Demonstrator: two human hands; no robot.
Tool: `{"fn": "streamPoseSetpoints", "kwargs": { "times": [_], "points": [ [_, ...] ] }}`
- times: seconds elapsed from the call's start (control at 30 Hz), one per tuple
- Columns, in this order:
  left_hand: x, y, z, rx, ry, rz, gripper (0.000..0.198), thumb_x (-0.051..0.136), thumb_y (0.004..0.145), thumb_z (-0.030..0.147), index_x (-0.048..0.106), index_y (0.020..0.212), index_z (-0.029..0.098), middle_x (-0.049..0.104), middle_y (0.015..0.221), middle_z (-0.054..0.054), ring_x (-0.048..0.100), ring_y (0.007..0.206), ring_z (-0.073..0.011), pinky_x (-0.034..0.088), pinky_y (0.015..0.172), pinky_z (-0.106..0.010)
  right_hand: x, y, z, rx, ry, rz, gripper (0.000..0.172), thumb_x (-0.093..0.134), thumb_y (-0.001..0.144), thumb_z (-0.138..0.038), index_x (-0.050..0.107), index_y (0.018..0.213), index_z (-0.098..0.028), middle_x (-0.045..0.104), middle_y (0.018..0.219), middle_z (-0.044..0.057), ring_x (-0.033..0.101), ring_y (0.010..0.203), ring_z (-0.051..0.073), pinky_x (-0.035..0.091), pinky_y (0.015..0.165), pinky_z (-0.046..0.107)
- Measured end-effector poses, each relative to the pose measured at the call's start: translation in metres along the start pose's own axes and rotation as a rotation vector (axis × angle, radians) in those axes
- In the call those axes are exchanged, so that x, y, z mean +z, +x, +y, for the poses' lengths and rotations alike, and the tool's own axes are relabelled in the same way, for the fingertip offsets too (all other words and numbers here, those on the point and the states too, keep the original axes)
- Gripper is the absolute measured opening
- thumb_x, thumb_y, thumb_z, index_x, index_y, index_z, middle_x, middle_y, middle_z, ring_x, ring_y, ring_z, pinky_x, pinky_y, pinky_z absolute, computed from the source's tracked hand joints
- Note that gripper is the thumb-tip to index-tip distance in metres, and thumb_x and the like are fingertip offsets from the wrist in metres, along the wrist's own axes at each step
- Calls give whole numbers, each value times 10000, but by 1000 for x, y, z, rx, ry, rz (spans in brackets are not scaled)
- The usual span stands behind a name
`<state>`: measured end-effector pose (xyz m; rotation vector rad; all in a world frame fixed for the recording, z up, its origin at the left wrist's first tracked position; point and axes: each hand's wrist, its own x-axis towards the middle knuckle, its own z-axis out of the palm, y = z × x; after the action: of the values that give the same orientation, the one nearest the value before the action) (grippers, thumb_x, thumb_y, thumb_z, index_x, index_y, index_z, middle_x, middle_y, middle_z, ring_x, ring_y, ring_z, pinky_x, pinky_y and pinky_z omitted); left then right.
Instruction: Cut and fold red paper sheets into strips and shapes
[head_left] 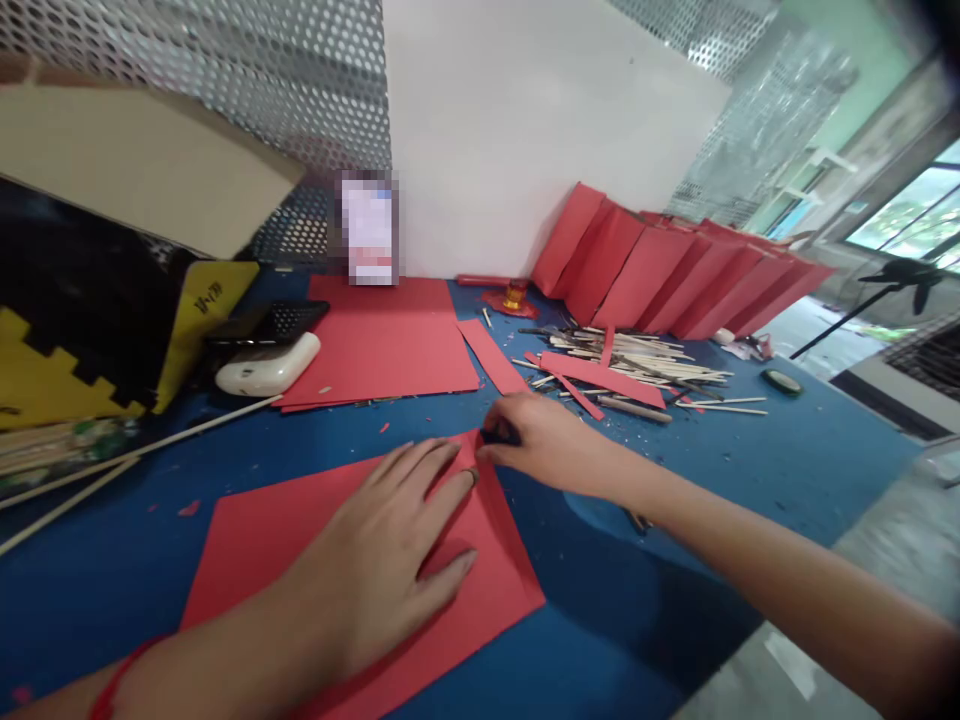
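Observation:
A sheet of red paper [259,545] lies on the blue table in front of me, with a narrow flap [517,545] creased along its right side. My left hand [390,560] rests palm down on this sheet, fingers stretched out and slightly spread. At the sheet's far right corner, my right hand [540,440] is closed around a small black object [499,432] and touches the paper's edge. The fingers hide much of that object, so its kind cannot be made out.
Behind the sheet lies a stack of red paper [390,340]. Thin wooden sticks [622,350] and red strips [491,355] are scattered right of it. Folded red paper pieces [645,275] stand in a row against a white board [525,130]. A white rounded device [266,365] sits at left.

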<state>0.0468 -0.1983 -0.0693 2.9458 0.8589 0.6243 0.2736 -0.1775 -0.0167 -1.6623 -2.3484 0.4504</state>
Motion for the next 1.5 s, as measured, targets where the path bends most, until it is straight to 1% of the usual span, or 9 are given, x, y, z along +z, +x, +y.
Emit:
{"fn": "streamPoseSetpoints", "kwargs": {
  "times": [0.1,0.33,0.47,0.57,0.83,1.13,1.23,1.37,1.5],
  "points": [
    [-6,3,3,-49,-66,-43,415,556,925,347,590,1299,172,631,1305,-136,580,1189,-315,503,993,-489,11,11,-6,106,260,-152,168,683,825,-249,574,727,-166,539,672,-44,473,626,101,321,558,242],
    [-18,4,9,-144,-118,-46,305,545,934,370,620,1142,160,612,1083,-116,566,1006,-294,513,862,-467,20,6,-6,69,592,-99,290,584,848,-325,504,612,-177,427,575,-57,357,563,89,269,540,252],
    [-20,2,10,-219,-68,9,464,557,916,436,570,1284,153,588,1162,-145,549,1084,-329,494,903,-504,1,12,-2,54,590,104,373,626,788,-400,430,542,-198,341,528,-69,304,536,86,232,535,263],
    [-21,3,9,-246,-69,-23,497,572,901,450,573,1297,151,577,1169,-152,559,1078,-342,489,905,-529,-25,15,4,14,487,49,381,632,767,-422,459,517,-192,355,510,-62,312,525,87,229,537,272],
    [-13,0,-1,-167,-85,-3,372,552,926,443,599,1220,221,563,1205,-109,544,1104,-302,482,930,-508,-89,6,48,159,340,302,370,663,701,-482,519,540,-182,368,522,-46,337,541,99,230,540,281],
    [-11,4,-6,-151,-35,-4,386,526,939,466,615,1208,203,595,1215,-116,564,1126,-295,488,971,-519,-140,-36,58,114,-81,999,303,607,850,-309,525,584,-188,445,563,-13,404,580,135,270,596,300],
    [-27,12,-5,-140,3,136,472,545,938,458,530,1301,157,560,1259,-153,549,1179,-308,492,1002,-539,-124,-53,34,-78,-248,1099,275,529,948,-325,651,747,-183,618,717,51,534,723,188,353,678,319],
    [-57,9,12,-66,78,559,578,605,902,446,422,1372,164,454,1379,-133,485,1278,-326,459,1066,-556,-63,-73,-12,-610,-555,747,273,476,999,-223,663,801,-215,640,706,25,497,660,154,296,608,323],
    [-64,-24,43,178,96,278,324,577,897,281,565,1209,194,642,1154,-70,629,1037,-248,535,913,-442,12,-88,-56,-992,-598,587,245,504,950,-151,590,724,-188,566,628,4,484,620,140,226,531,311]
  ]
}}
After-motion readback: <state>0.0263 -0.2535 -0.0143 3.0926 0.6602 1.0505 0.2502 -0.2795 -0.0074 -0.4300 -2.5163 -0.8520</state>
